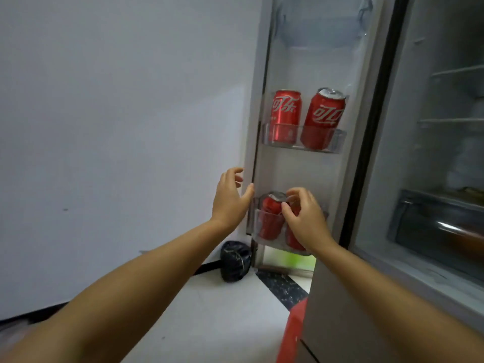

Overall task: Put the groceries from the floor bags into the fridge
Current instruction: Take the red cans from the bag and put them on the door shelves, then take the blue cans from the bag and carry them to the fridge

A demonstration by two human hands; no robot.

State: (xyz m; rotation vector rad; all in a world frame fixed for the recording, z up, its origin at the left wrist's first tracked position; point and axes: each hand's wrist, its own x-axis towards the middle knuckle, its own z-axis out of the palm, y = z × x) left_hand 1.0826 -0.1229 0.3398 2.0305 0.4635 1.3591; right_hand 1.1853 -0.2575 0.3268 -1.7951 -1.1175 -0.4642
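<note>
Right hand (305,218) grip pinching red can (271,218) in lower door bin (258,226); left hand (230,197) spread.

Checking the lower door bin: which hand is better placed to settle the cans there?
The right hand: its fingers curl over the cans in the lower door bin. The left hand is open at the door edge.
</note>
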